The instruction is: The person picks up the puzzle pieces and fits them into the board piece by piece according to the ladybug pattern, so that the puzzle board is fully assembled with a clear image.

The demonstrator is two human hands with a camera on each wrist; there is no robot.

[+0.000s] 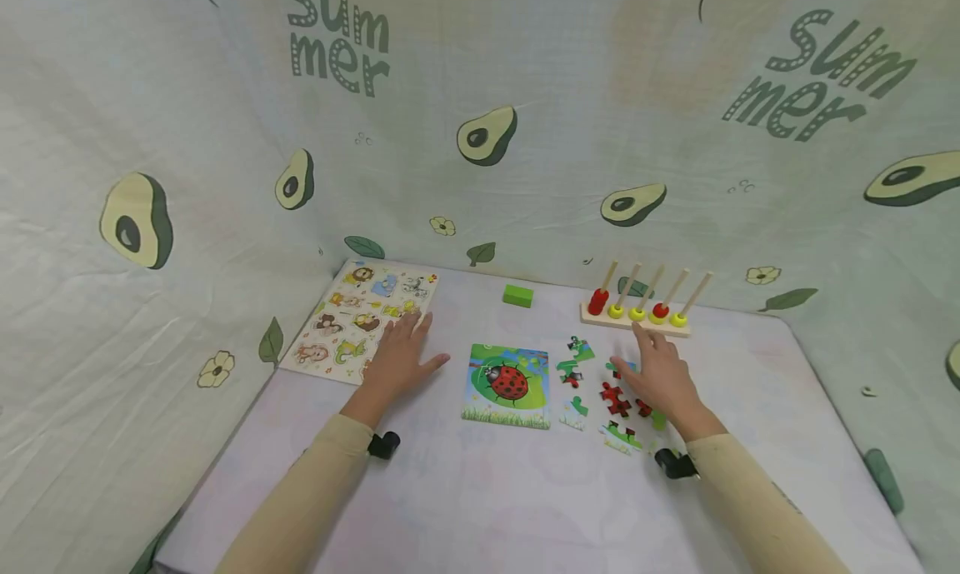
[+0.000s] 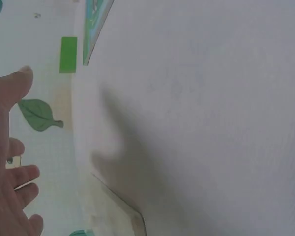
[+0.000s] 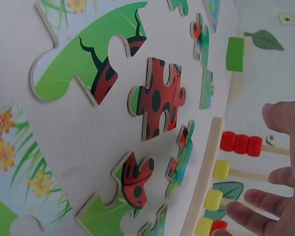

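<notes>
My left hand (image 1: 397, 361) hovers over the right edge of a board with animal pictures (image 1: 348, 314), fingers spread and nothing held. My right hand (image 1: 663, 382) is above loose jigsaw pieces, its fingers relaxed and empty. Among them, a red black-spotted piece (image 3: 156, 101) lies flat in the right wrist view, with a green corner-shaped piece (image 3: 108, 214) nearby. Between the hands lies a square ladybug picture (image 1: 508, 401) with grass along its bottom. Part of the jigsaw is hidden under the right hand in the head view.
Behind the right hand stands a wooden bead stacker (image 1: 678, 331) with upright pegs and red and yellow beads. A green block (image 1: 518, 296) lies at the back middle. Patterned cloth (image 1: 420, 99) surrounds the table (image 1: 480, 499) on the back and sides.
</notes>
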